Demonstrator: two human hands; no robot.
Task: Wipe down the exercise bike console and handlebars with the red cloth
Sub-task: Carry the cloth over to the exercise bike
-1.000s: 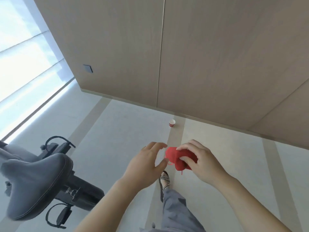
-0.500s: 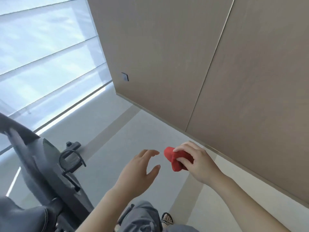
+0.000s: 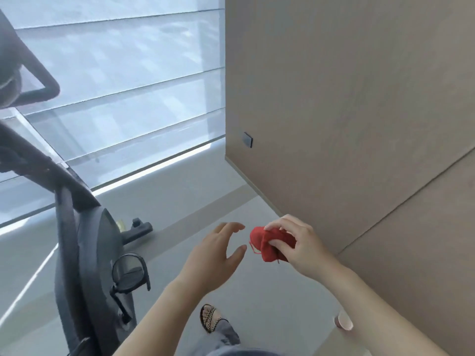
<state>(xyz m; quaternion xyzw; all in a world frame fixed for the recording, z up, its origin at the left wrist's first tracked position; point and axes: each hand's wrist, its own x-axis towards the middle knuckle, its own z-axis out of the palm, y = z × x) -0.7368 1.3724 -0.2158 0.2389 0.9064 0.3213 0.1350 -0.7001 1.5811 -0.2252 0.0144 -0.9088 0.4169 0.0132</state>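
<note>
Right hand (image 3: 300,242) grips the red cloth (image 3: 272,242). Fingers are curled over the top and the thumb is underneath, pinching it into a wad. Cloth is soft woven fabric, bunched and creased, with a few loose threads hanging off the lower edge. It's in mid-air at centre frame, above the floor and well right of the bike. Long axis runs roughly left-right with a slight downward tilt to the right. The rounded bunched end points left, toward the other hand.

Left hand (image 3: 213,255) holds nothing. Its fingers are spread and loosely bent, palm turned toward the cloth, fingertips just beside it without contact.

Exercise bike (image 3: 87,253) sits at the left: dark matte frame, smooth rounded flywheel housing, slanted post rising toward the upper left. A dark tubular handlebar (image 3: 33,80) forms a bent loop at the top left, partly cut off by the frame edge. A black pedal (image 3: 129,272) with a strap loop sticks out on the right side of the housing.

Floor (image 3: 180,196) is smooth pale grey with a beige strip. The far side is a window with horizontal translucent blinds (image 3: 115,73). The right side is flat matte wood-tone panelling (image 3: 347,98) with a small dark wall plate (image 3: 248,139). A small paper cup (image 3: 343,323) stands on the floor near the right forearm. A sandalled foot (image 3: 212,318) is at the near centre.
</note>
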